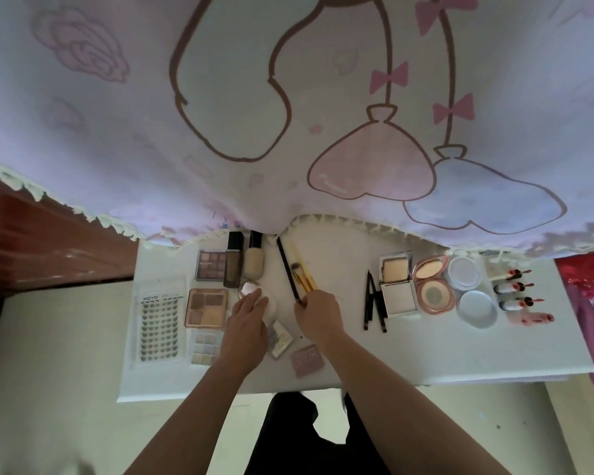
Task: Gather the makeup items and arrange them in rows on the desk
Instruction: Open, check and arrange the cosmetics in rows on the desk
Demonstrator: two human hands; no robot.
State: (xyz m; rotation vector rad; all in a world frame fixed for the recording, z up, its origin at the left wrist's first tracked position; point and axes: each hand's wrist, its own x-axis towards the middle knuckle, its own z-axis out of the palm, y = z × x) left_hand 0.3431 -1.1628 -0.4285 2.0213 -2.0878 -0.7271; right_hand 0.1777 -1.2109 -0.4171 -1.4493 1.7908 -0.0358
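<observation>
Now: right hand (318,313) fingers clamp brushes (300,272); left hand (251,315) flat on puff (272,308). Lay handles parallel, tips level.

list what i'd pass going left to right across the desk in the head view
lash tray → tan palette → left hand → right hand gripping the brushes → black pencils → silver square compact → pink round compact → white round jars → lip tint tubes
</observation>
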